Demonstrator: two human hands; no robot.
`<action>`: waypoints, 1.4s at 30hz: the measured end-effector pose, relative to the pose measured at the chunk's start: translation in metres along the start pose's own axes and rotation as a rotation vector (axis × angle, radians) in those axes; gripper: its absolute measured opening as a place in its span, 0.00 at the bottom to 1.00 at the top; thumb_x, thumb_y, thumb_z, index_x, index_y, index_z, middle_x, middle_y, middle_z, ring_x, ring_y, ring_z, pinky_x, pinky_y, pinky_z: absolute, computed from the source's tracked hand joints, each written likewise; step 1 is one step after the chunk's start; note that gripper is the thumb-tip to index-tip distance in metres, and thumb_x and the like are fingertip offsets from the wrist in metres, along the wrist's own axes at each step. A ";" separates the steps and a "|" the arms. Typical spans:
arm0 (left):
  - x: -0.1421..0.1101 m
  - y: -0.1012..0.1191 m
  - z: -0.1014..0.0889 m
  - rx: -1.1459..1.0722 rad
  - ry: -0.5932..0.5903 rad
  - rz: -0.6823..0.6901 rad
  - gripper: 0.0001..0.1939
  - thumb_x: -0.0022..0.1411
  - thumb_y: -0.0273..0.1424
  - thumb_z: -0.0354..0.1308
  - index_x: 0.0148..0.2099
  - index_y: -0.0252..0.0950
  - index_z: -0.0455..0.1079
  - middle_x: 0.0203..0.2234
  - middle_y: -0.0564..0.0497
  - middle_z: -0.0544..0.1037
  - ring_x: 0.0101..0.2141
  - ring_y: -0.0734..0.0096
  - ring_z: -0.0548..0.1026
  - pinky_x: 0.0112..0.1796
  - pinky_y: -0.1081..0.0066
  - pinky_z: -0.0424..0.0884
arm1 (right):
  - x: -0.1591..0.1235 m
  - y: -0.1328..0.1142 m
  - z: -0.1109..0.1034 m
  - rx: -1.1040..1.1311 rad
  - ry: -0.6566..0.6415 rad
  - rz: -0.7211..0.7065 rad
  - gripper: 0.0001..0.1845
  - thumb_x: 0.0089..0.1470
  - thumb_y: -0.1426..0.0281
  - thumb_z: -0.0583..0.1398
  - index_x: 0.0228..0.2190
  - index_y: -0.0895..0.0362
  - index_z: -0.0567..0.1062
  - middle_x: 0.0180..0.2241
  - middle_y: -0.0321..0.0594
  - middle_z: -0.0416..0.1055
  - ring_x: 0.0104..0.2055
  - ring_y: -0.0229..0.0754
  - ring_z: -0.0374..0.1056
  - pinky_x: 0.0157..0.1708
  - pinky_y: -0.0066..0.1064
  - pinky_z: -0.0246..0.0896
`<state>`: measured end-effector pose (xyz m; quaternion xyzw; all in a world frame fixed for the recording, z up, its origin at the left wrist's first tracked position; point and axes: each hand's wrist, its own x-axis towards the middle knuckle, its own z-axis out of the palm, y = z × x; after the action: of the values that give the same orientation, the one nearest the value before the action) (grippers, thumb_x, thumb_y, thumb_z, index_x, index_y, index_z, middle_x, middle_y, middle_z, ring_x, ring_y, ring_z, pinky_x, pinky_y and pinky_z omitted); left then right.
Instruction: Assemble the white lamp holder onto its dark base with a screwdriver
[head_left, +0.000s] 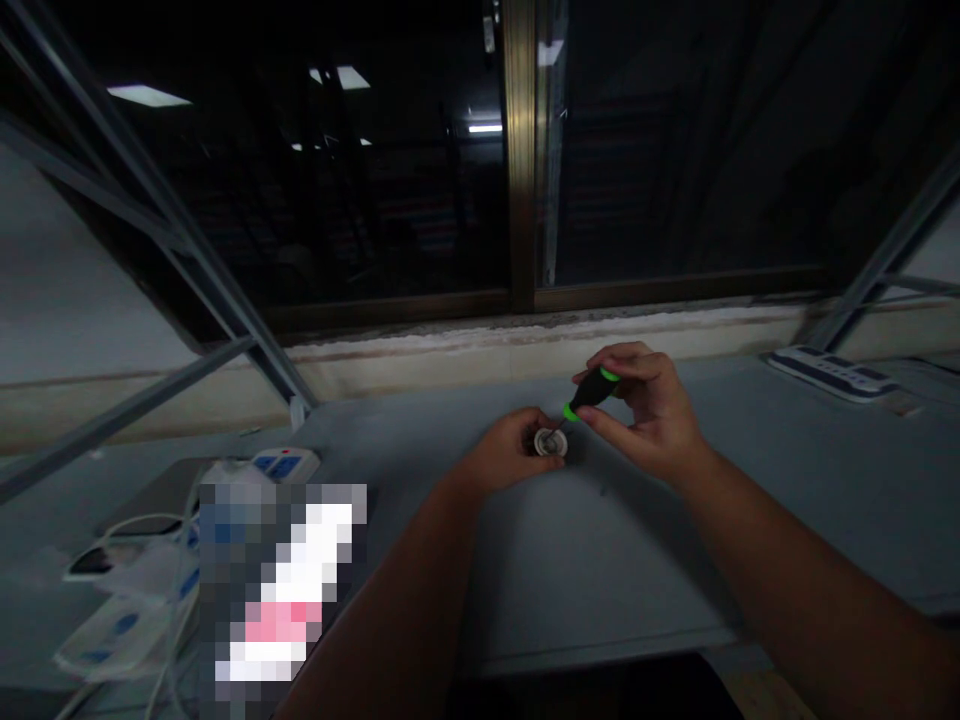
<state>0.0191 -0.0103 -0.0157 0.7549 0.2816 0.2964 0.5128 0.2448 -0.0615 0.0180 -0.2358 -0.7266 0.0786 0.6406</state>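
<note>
Both hands work close together over a pale grey tabletop (637, 565). The left hand (510, 450) is closed in a narrow pinch around a small, round, cream-coloured ring-shaped part (550, 442), its material too small to tell, and holds it near the tabletop. The right hand (637, 410) grips a small screwdriver with a black handle banded in bright green (592, 393) in its fingertips. The thin steel shaft (559, 429) slants down and left, its tip at the middle of the round part. A light fingertip grip like this favours fine control; keeping the shaft lined up with the part's centre and the pressure gentle would likely stop the tip from slipping. Farther along the tabletop, a white power strip with blue switches (829, 373) lies at the right, and another white-and-blue power strip (285, 463) lies at the left. Below it, a pixelated patch (281, 590) hides whatever stands there.
</note>
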 end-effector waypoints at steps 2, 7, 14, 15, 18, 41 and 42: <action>-0.002 0.004 0.000 0.045 0.000 0.008 0.24 0.51 0.36 0.75 0.43 0.35 0.68 0.36 0.50 0.75 0.37 0.68 0.74 0.36 0.70 0.69 | -0.003 -0.001 -0.003 0.088 -0.037 -0.020 0.33 0.54 0.78 0.68 0.57 0.45 0.66 0.57 0.45 0.69 0.53 0.48 0.75 0.47 0.45 0.80; -0.003 0.008 -0.001 0.148 0.003 0.053 0.23 0.50 0.34 0.75 0.42 0.35 0.68 0.36 0.50 0.75 0.37 0.69 0.73 0.36 0.71 0.67 | -0.006 -0.004 -0.009 0.219 -0.051 -0.064 0.36 0.54 0.84 0.65 0.58 0.44 0.67 0.56 0.46 0.71 0.48 0.48 0.79 0.44 0.43 0.82; -0.003 0.009 0.000 0.172 0.016 0.063 0.22 0.51 0.35 0.75 0.41 0.35 0.68 0.36 0.51 0.74 0.37 0.68 0.73 0.36 0.71 0.67 | -0.005 -0.004 -0.009 0.186 -0.055 -0.083 0.37 0.51 0.85 0.66 0.58 0.45 0.68 0.54 0.46 0.73 0.49 0.49 0.78 0.41 0.42 0.81; -0.003 0.009 0.000 0.169 0.016 0.062 0.22 0.51 0.35 0.75 0.41 0.35 0.68 0.36 0.50 0.75 0.37 0.68 0.73 0.36 0.72 0.67 | -0.005 -0.004 -0.009 0.199 -0.055 -0.085 0.37 0.51 0.86 0.66 0.58 0.45 0.68 0.54 0.46 0.73 0.49 0.49 0.79 0.41 0.41 0.81; -0.003 0.009 0.000 0.154 0.015 0.059 0.22 0.51 0.36 0.75 0.41 0.35 0.67 0.36 0.50 0.75 0.37 0.68 0.74 0.36 0.72 0.67 | -0.004 -0.005 -0.009 0.237 -0.042 -0.089 0.37 0.52 0.86 0.66 0.57 0.45 0.68 0.55 0.46 0.73 0.46 0.47 0.79 0.41 0.40 0.81; -0.001 0.007 -0.001 0.176 -0.002 0.082 0.21 0.52 0.36 0.74 0.41 0.36 0.66 0.37 0.50 0.75 0.37 0.68 0.74 0.37 0.71 0.68 | -0.004 -0.009 -0.009 0.186 -0.047 -0.047 0.33 0.53 0.81 0.67 0.55 0.44 0.68 0.53 0.45 0.73 0.49 0.47 0.77 0.39 0.40 0.82; -0.001 0.006 -0.001 0.176 -0.001 0.080 0.22 0.52 0.36 0.74 0.41 0.36 0.66 0.37 0.50 0.75 0.37 0.68 0.74 0.37 0.71 0.68 | -0.004 -0.008 -0.010 0.178 -0.053 -0.047 0.33 0.53 0.81 0.67 0.55 0.45 0.68 0.53 0.45 0.73 0.50 0.47 0.77 0.39 0.39 0.81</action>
<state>0.0184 -0.0128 -0.0100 0.8079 0.2760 0.2902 0.4323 0.2525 -0.0726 0.0194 -0.1585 -0.7389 0.1343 0.6410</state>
